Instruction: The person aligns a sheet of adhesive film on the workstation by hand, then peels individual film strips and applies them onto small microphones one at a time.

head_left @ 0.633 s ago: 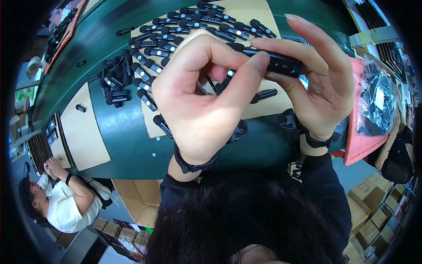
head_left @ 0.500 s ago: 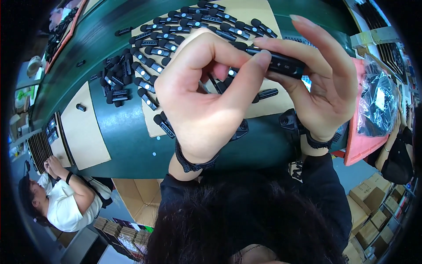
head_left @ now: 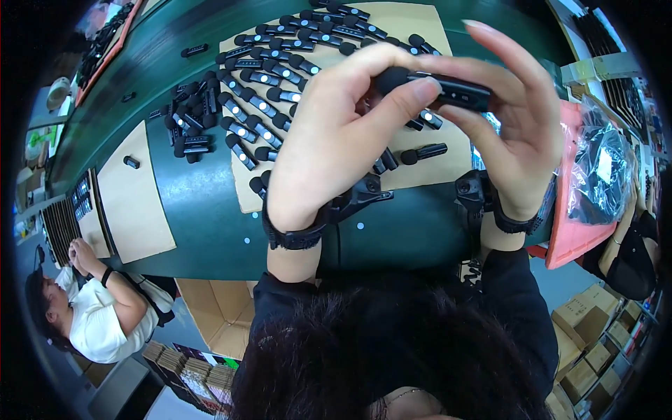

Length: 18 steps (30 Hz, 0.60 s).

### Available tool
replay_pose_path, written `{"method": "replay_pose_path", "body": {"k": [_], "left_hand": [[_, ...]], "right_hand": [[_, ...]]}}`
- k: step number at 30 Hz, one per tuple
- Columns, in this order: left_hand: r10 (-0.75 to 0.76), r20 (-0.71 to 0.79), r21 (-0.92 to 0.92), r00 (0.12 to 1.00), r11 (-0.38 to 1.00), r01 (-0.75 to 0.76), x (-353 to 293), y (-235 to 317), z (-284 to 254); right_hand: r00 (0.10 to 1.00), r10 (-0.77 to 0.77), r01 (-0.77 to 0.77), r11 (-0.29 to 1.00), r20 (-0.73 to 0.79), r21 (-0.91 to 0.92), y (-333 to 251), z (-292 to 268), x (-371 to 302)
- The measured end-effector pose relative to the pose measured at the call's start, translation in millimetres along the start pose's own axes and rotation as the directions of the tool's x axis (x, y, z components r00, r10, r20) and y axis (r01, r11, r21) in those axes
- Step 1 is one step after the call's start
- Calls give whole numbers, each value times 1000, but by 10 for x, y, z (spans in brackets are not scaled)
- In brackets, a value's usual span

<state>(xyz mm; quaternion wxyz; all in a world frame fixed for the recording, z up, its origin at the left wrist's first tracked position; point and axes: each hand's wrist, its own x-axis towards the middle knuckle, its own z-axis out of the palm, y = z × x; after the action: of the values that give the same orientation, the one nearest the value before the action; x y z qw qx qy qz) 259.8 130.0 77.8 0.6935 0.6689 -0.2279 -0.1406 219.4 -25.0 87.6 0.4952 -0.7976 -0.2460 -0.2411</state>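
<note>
Between both hands, above the table, is a small black clip-on microphone (head_left: 458, 94) with a round foam tip at its left end. My left hand (head_left: 332, 133) is closed, its thumb laid over the body beside the foam. My right hand (head_left: 521, 133) grips the other end between thumb and index finger, with another finger raised. Below them lies a beige cardboard sheet (head_left: 250, 196) bearing rows of similar microphones (head_left: 241, 152), many with a pale round dot. One microphone (head_left: 423, 153) lies apart under my hands; part of the sheet is hidden by them.
Left of the sheet, loose microphones (head_left: 192, 143) sit in a pile on the green table (head_left: 203, 234). A second cardboard sheet (head_left: 133, 203) lies farther left, near a co-worker (head_left: 105, 308). At right, a pink tray (head_left: 567, 231) holds clear plastic bags (head_left: 598, 168).
My left hand has turned at the wrist, and its thumb has shifted along the microphone, exposing more of the foam tip. My right hand keeps its hold, slightly rotated.
</note>
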Motion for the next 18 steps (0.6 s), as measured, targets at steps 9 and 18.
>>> {"method": "replay_pose_path", "body": {"k": [9, 18], "left_hand": [[300, -252, 494, 920, 857, -144, 34, -107, 85], [316, -243, 628, 917, 772, -100, 88, -144, -124]], "right_hand": [[945, 326, -326, 945, -12, -34, 43, 48, 10], [901, 381, -413, 899, 207, 145, 913, -179, 391]]}}
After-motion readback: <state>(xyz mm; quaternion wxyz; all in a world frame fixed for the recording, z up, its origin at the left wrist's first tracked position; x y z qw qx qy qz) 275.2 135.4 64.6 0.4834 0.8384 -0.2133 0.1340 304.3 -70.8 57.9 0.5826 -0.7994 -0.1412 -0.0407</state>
